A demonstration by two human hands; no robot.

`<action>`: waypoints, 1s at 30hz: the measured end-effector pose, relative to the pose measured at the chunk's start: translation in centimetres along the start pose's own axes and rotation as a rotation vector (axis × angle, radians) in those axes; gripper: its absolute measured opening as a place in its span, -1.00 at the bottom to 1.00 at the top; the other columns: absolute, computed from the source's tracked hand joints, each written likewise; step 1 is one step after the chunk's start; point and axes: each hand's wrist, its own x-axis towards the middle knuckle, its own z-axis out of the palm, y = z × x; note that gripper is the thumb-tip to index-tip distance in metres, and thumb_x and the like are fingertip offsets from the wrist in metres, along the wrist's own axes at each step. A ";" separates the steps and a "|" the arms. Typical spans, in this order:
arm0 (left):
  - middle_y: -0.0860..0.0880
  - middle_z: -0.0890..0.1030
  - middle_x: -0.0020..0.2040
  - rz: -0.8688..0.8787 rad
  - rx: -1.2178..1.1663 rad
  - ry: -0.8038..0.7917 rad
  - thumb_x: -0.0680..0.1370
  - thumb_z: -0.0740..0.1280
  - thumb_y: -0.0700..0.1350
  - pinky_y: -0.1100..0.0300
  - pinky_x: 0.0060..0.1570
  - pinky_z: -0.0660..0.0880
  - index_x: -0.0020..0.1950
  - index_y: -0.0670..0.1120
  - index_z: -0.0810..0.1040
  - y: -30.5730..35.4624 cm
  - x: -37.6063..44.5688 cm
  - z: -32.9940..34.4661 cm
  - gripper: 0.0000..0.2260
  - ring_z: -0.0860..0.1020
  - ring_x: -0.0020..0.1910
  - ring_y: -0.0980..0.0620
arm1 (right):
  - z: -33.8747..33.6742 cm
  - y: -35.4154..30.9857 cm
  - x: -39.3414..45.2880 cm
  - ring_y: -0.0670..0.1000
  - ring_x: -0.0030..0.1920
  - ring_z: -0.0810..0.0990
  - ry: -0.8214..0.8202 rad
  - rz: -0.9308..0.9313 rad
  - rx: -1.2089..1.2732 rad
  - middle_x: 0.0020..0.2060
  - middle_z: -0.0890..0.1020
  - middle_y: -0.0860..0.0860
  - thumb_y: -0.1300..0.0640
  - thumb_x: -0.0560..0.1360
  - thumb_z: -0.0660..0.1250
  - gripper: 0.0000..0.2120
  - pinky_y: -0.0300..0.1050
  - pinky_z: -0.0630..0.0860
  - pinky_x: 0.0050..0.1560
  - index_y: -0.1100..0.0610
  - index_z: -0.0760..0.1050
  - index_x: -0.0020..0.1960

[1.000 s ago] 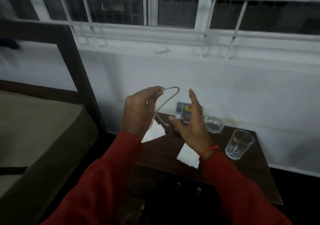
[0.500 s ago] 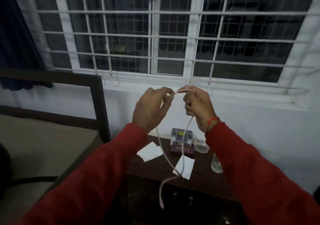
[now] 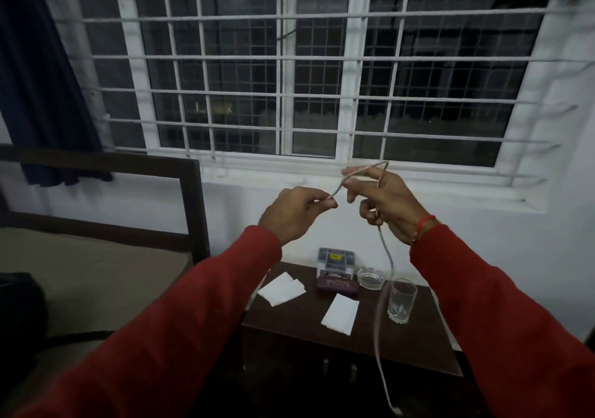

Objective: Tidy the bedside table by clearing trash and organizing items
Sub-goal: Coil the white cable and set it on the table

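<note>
Cable (image 3: 383, 289) held up in the air in front of the window (image 3: 315, 63), above the bedside table (image 3: 370, 337). Long axis mostly vertical: it loops over the right hand (image 3: 383, 202) near the top, then hangs straight down past the glass (image 3: 401, 300), free end low near the table front, blurred. Short upper stretch runs slanted down-left from the right hand to the left hand (image 3: 294, 213). Left hand pinches the cable end between thumb and fingertips. Right hand has fingers curled, the cable draped over them and running down through the palm. Hands close but not touching, cable bridging them.

On the table: glass upright at the right, nothing visible in it. Clear ashtray (image 3: 370, 277) just behind-left of it, contents can't tell. Small box (image 3: 336, 258) stacked on a dark case (image 3: 336, 284) at the back. Two white tissues (image 3: 281, 289) lying flat, one left, one centre. Bed (image 3: 80, 272) at left.
</note>
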 end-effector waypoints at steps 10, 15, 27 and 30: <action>0.10 0.42 -0.35 -0.186 -0.425 -0.237 0.69 0.24 0.05 0.31 -0.47 0.30 -0.05 -0.08 0.64 -2.1 -4.2 -0.3 -0.71 0.35 -0.49 0.19 | -6.8 -1.1 0.2 -0.10 -0.51 0.42 0.255 0.063 0.797 -0.27 0.67 0.01 -0.11 0.65 0.12 -0.60 -0.33 0.26 -0.59 0.15 0.58 -0.02; 0.08 0.23 -0.42 -0.214 -1.202 -0.485 0.66 0.24 0.04 0.30 -0.59 0.01 -0.08 -0.02 0.55 1.5 -5.2 -2.1 -0.79 0.06 -0.50 0.15 | -6.8 3.4 0.3 -0.13 -0.62 0.22 0.241 0.333 0.404 -0.42 0.42 -0.02 -0.08 0.67 0.09 -0.62 -0.35 0.11 -0.67 0.18 0.53 0.05; -0.12 0.44 0.43 -0.113 -0.763 -0.019 0.77 0.01 -0.08 -0.13 -0.16 0.70 0.64 0.22 -0.03 1.7 0.4 -3.9 -0.53 0.69 0.00 -0.14 | 3.5 3.3 -6.6 0.07 -0.28 0.47 -0.738 0.062 -0.681 -0.29 0.52 0.18 -0.40 0.41 0.31 -0.53 0.06 0.45 -0.23 0.01 0.55 -0.07; -0.13 0.59 0.26 -0.161 -0.521 -0.371 0.75 0.06 0.01 -0.01 -0.37 0.65 0.60 0.15 0.12 0.5 -1.4 -2.3 -0.60 0.69 -0.22 -0.17 | 2.1 -0.9 -6.0 0.05 -0.33 0.51 -0.516 -0.110 -0.589 -0.30 0.59 0.07 -0.36 0.45 0.28 -0.53 -0.07 0.48 -0.25 0.06 0.58 -0.12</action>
